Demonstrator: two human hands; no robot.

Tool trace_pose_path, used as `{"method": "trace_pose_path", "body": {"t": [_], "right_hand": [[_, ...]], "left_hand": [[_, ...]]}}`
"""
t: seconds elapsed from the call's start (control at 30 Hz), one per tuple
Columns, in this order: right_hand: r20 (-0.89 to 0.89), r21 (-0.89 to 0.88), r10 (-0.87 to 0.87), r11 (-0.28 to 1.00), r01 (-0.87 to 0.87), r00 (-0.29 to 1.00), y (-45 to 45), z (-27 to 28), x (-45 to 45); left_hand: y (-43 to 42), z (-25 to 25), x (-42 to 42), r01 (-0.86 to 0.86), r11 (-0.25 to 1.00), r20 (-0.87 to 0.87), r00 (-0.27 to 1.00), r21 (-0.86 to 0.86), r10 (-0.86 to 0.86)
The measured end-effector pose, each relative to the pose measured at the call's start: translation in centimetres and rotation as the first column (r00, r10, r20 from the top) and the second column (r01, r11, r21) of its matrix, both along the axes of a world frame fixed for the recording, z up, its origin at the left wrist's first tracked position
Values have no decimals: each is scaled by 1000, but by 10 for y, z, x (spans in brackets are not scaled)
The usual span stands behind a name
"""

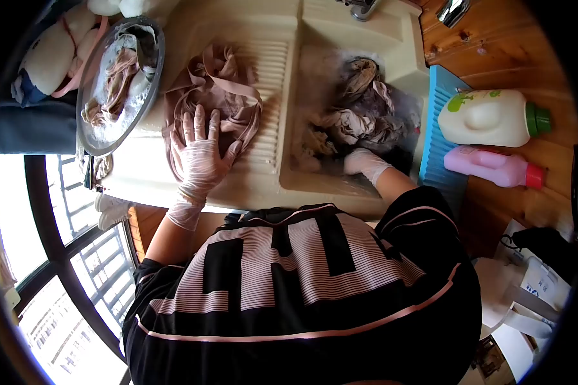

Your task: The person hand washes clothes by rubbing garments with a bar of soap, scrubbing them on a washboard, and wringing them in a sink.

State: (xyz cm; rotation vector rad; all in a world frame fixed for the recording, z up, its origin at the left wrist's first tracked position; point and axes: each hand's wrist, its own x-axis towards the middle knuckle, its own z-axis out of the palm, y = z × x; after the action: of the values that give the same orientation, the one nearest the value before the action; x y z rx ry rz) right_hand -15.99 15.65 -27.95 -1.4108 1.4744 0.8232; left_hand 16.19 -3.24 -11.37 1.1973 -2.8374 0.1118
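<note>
My left hand point(203, 153), in a thin clear glove, lies flat with fingers spread on a wet dusty-pink garment point(221, 83). The garment is bunched on the ribbed washboard point(273, 96) of the beige sink point(292, 186). My right hand point(365, 165), also gloved, reaches into the basin at its near side. Its fingers are down in the water and hidden, so what they touch cannot be seen. Several soaked clothes point(353, 125), grey-brown and pinkish, lie heaped in the basin beyond it.
An oval tub point(87, 138) of sudsy clothes stands at the left. A blue ridged board point(440, 122) borders the basin's right side. A cream green-capped bottle point(485, 119) and a pink red-capped bottle point(485, 165) lie there. The tap point(364, 9) is at the back; plush toys point(51, 61) sit far left.
</note>
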Motion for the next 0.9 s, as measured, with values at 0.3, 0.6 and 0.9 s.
{"method": "trace_pose_path", "body": {"t": [0.3,0.6,0.9], "right_hand": [[328,-123,10,992,32,945,-83,78,-5],[387,-514,-739,323,795,551,-260,22,-42],[-105,-769,-62,638,-41,993,-168,-45,12]], "left_hand": [[-13,-8,-5,62,998,-50,997,17,-61],[-16,-8,-16,7,995,-58,998,97,-1],[-20,-1,-20,-36,986,-43,998,163,43]]}}
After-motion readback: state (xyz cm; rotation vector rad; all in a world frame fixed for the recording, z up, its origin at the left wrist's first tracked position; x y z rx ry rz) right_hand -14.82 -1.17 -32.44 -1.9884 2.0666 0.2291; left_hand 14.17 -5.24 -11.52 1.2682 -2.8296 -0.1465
